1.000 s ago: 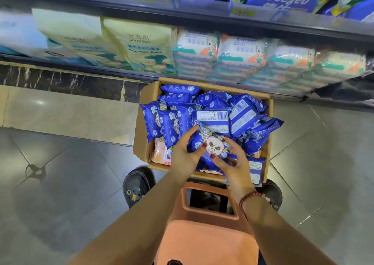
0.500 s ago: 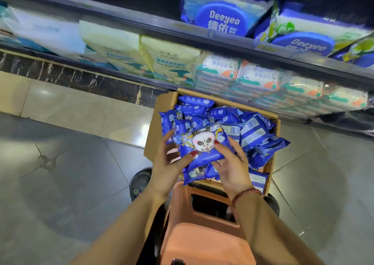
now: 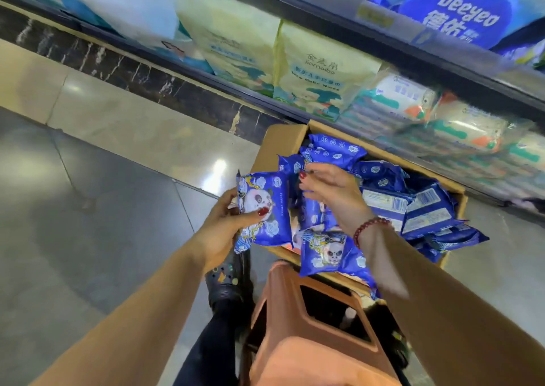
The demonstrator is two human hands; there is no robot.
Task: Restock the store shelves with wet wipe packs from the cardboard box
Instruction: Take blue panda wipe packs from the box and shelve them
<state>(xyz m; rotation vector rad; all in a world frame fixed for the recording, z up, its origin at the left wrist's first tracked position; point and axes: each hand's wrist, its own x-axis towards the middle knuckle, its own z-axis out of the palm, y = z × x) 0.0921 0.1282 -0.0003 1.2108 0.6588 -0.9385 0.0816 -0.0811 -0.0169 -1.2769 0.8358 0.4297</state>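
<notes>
Lifted since a moment ago, one wet wipe pack (image 3: 262, 208) sits in the grip of the left hand (image 3: 219, 229), outside the left wall of the cardboard box (image 3: 274, 146). The right hand (image 3: 333, 197) curls over the remaining packs (image 3: 413, 208), its hold unclear. The box is mostly full, so shelving looks barely begun.

One cardboard box (image 3: 277, 146) is seen. One blue wet wipe pack (image 3: 262, 208) is counted outside it. About ten more packs (image 3: 333, 151) are heaped inside, too overlapped for an exact count. Two pale yellow bags (image 3: 321, 70) and one orange stool (image 3: 295, 312) are counted. Two hands are seen: a left hand (image 3: 219, 229) and a right hand (image 3: 330, 191).
</notes>
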